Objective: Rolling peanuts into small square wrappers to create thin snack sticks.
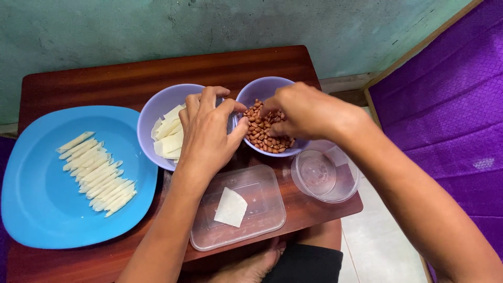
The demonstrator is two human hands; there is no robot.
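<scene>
The right hand [301, 111] pinches peanuts [264, 133]; better take few, while the left hand [209, 131], fingers loosely curled, steadies the bowl [246, 97].

Peanut bowl [267, 137] right of wrapper bowl [157, 112]

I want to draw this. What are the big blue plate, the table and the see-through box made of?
The big blue plate looks like smooth matte plastic, evenly coloured. The table seems to be dark varnished wood: grain lines and a soft shine. The see-through box is probably thin clear plastic, since the table shows through.
</scene>
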